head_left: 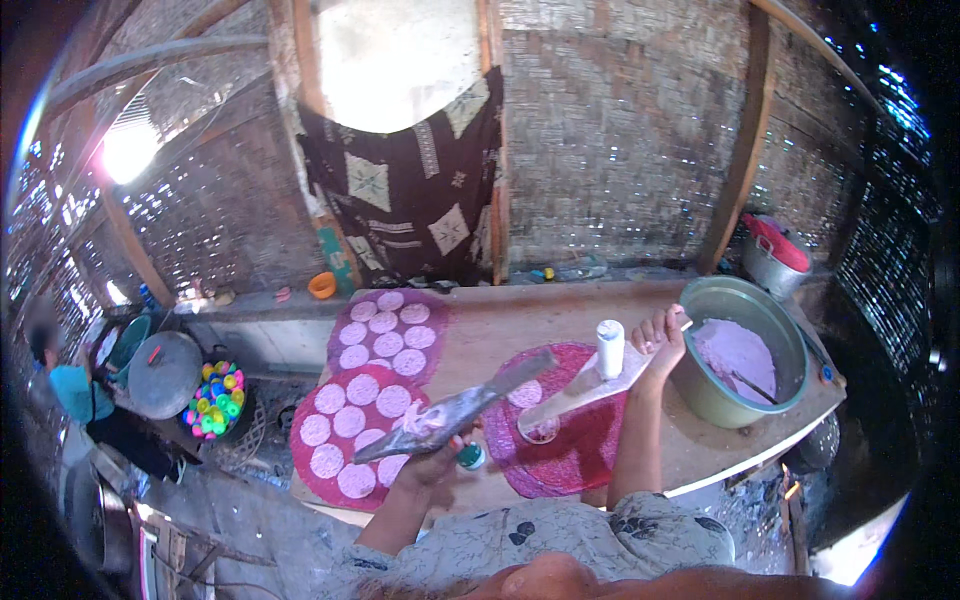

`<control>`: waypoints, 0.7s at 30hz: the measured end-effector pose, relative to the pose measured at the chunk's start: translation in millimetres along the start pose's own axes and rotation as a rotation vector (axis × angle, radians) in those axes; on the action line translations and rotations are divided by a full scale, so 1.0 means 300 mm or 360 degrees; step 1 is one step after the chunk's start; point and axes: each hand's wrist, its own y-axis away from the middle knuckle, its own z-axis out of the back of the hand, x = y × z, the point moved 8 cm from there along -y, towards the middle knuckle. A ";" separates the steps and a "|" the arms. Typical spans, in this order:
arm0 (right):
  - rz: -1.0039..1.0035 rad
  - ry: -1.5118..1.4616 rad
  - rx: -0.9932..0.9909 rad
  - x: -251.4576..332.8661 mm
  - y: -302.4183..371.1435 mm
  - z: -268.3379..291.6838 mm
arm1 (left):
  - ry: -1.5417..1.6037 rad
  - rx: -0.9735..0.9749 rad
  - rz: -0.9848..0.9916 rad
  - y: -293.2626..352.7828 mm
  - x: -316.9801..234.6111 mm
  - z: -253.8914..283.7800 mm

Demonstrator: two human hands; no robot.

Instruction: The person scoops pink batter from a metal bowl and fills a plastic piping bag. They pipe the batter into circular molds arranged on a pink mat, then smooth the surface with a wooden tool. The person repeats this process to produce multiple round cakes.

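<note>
My left hand (432,468) is closed beneath a long flat grey blade-like tool (455,412) with pink paste smeared on it; its fingers are partly hidden. A small green-and-white round thing (470,457) shows beside those fingers; whether they hold it I cannot tell. My right hand (660,335) grips the upper end of a pale flat paddle (585,390), tilted down to the left. A white cylinder (610,350) stands up from the paddle. The paddle's low end is at a pink disc (540,431) on a red round mat (600,450); another pink disc (525,393) lies behind it.
At left, a red mat (335,400) and a pink mat (365,368) carry several pink discs. A green basin (720,407) of pink mixture stands right. Colourful balls or cups (215,400) fill a container far left, near another person (80,395). A small fire (793,490) burns lower right.
</note>
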 end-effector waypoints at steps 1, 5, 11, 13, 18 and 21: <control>0.0014 -0.0048 -0.0013 -0.014 -0.019 -0.025 | 0.0154 -0.0025 -0.0005 -0.017 0.018 0.018; 0.0243 -0.0081 -0.0162 -0.007 -0.001 -0.023 | 0.0252 -0.0209 -0.0147 -0.096 0.058 -0.031; -0.0269 -0.0013 -0.0641 -0.330 0.272 -0.001 | 0.0239 -0.0571 -0.0785 -0.240 -0.208 -0.128; -0.0800 -0.0185 -0.0574 -0.442 0.429 -0.089 | 0.0477 -0.0674 -0.1087 -0.245 -0.252 0.001; -0.2098 0.0139 -0.0145 -0.470 0.781 -0.162 | 0.0541 -0.0830 -0.1020 -0.240 -0.344 0.101; -0.1541 0.1104 0.0375 -0.312 0.720 -0.151 | 0.0614 -0.0833 -0.0927 -0.218 -0.300 0.139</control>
